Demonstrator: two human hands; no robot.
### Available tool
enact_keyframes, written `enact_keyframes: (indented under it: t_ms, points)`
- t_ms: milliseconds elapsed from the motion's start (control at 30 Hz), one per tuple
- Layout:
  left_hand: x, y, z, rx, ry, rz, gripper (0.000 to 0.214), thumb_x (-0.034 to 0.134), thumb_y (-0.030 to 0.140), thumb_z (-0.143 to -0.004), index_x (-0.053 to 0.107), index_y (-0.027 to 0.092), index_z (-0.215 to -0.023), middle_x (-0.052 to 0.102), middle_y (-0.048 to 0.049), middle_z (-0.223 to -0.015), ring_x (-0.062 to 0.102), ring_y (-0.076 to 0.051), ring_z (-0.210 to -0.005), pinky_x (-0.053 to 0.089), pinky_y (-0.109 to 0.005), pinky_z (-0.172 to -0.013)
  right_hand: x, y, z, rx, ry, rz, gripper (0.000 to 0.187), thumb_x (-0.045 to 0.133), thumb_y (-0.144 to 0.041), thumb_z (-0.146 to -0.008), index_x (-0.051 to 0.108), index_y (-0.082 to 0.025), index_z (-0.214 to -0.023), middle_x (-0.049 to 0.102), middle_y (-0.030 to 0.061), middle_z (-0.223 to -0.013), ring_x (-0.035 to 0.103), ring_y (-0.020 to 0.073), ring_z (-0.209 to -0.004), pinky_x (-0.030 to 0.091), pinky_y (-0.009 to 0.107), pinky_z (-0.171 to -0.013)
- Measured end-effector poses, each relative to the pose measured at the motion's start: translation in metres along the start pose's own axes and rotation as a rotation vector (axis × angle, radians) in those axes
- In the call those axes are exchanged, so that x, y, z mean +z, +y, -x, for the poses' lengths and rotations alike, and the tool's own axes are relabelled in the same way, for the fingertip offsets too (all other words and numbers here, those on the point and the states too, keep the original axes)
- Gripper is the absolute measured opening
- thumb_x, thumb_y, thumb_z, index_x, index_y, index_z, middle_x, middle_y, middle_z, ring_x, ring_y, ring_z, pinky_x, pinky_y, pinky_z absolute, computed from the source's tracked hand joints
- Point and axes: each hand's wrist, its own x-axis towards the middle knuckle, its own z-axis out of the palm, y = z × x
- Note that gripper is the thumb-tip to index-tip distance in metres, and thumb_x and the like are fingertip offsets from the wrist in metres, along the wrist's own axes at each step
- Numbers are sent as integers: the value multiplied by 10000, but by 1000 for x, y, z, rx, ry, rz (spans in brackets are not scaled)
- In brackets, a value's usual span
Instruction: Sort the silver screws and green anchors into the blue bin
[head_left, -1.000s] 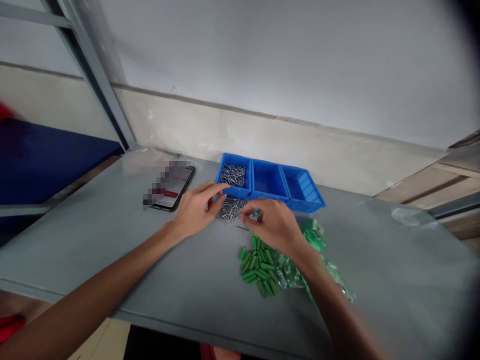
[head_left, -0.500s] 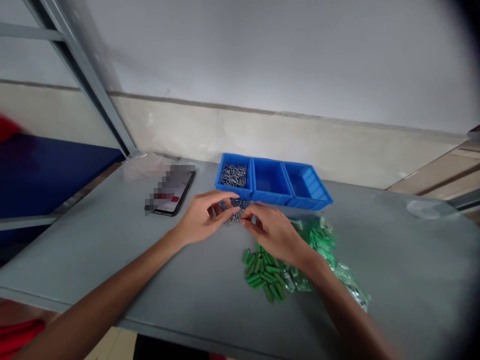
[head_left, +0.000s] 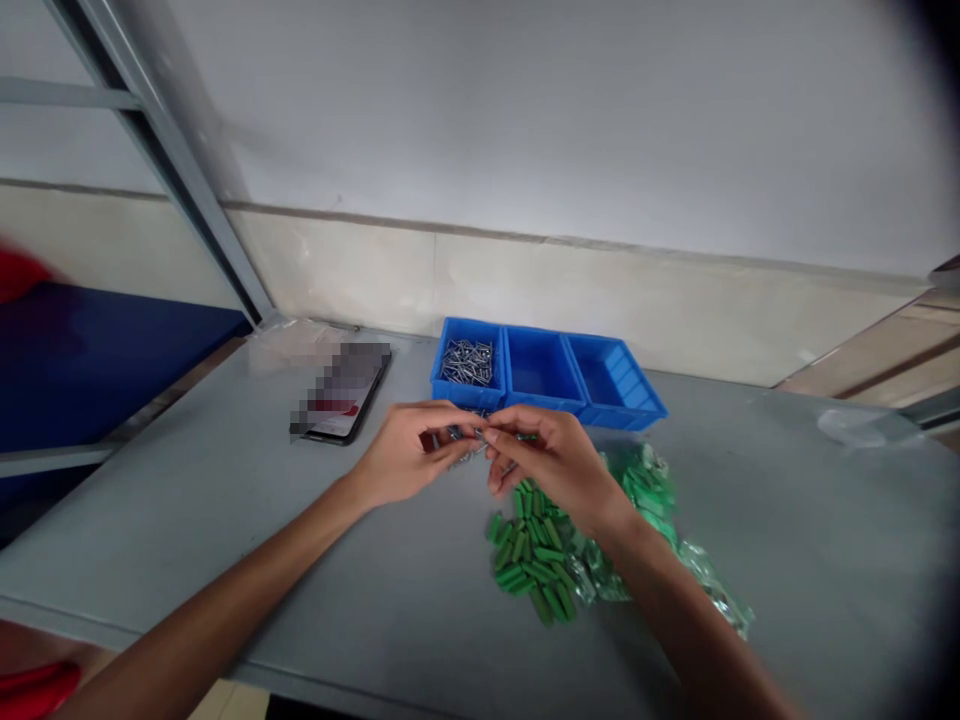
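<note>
My left hand (head_left: 409,452) and my right hand (head_left: 551,460) meet fingertip to fingertip in front of the blue bin. Both are closed in a pinch, and between them shows a small silver screw (head_left: 481,434), partly hidden by the fingers. Loose screws (head_left: 471,456) lie on the table just beneath, mostly covered by my hands. Several green plastic wall plugs (head_left: 529,550) are piled below my right hand. Clear bags with more green plugs (head_left: 649,490) lie beside my right forearm.
Behind my hands stands a blue three-part bin (head_left: 619,412), its left compartment holding screws (head_left: 466,363). A phone (head_left: 349,395) rests on the grey table (head_left: 337,580) at the left, near a crumpled clear bag (head_left: 281,345). Clear plastic (head_left: 851,428) lies far right.
My hands have come together from slightly apart above the loose screws, and their fingertips now touch around a small screw. The view has tilted slightly upward.
</note>
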Motion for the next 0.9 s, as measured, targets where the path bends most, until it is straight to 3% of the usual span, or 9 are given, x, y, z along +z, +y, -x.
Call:
enact_keyframes:
  t_ms: [167,367,567,900]
  points:
    - [1,-5,1,35,17,-5,133,612,241,-853,704,153,-890,674,-59,-825,585,-98,-581,450,-182,-494,3,1,0,-23,65,-30,275,701,-340,-738,612,-172,-937,651,-8,-629,648,145,-470,569,270,-456]
    - [0,-4,0,60,21,-60,125,599,223,-858,696,145,-866,662,-52,-785,583,-99,-587,448,-177,-501,5,1,0,-39,103,-53,254,703,-336,-734,625,-169,-909,671,11,-668,642,145,-457,555,271,-438]
    - [-2,-1,-1,26,61,-103,169,585,267,-873,697,150,-824,651,-39,-738,560,-94,-554,433,-170,-487,3,3,-2,-92,120,-25,143,703,-312,-720,667,-178,-757,659,8,-667,649,138,-536,534,252,-460]
    - [-1,-1,0,0,61,-108,196,571,285,-883,694,148,-817,642,-25,-708,533,-85,-525,418,-178,-489,2,7,-2,-157,171,-18,97,695,-232,-720,701,-199,-812,679,6,-713,671,152,-568,539,268,-474]
